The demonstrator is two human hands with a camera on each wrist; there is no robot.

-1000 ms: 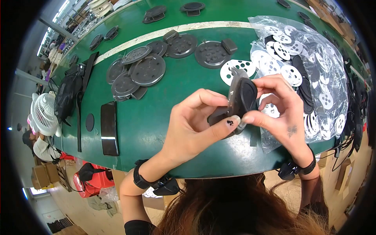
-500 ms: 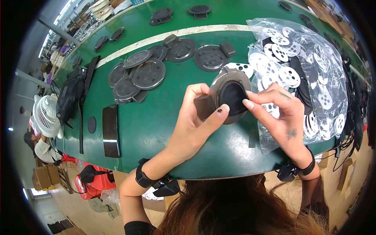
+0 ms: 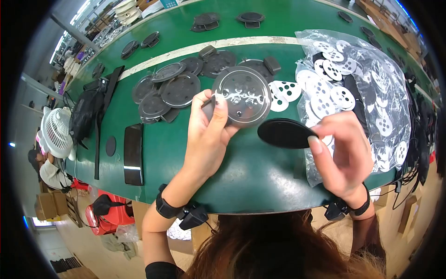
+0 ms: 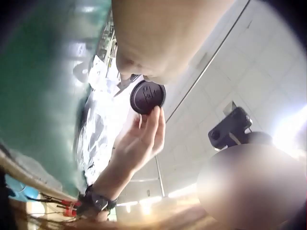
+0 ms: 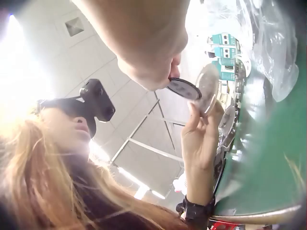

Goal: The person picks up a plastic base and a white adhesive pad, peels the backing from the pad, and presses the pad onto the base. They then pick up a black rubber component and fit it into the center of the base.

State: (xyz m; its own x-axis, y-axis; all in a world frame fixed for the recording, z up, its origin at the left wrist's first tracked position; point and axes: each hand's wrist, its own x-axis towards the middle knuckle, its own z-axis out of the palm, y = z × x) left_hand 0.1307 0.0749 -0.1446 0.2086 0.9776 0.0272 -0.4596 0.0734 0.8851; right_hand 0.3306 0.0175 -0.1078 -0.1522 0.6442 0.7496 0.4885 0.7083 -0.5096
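In the head view my left hand (image 3: 204,139) grips a translucent grey round cover (image 3: 241,95) by its left edge, thumb on the near face. Small holes and raised marks show on it, and light glints across its middle. My right hand (image 3: 346,151) pinches a black round disc (image 3: 285,133) at its right edge between thumb and fingers. The disc is tilted, nearly edge-on, just below and right of the cover. Raised marks show on one face of the disc (image 4: 147,97) in the left wrist view. In the right wrist view the cover (image 5: 208,88) stands close behind the disc.
Several dark round covers (image 3: 179,88) lie heaped on the green table (image 3: 241,186). A plastic bag (image 3: 395,102) with white perforated discs (image 3: 320,104) spreads at the right. At the left lie a phone-like dark slab (image 3: 134,156), a small black disc (image 3: 110,146) and a black bag (image 3: 88,111).
The black disc, earlier set against the cover, has come apart from it in my right hand. My left hand has moved left and up, turning the cover's other face into view.
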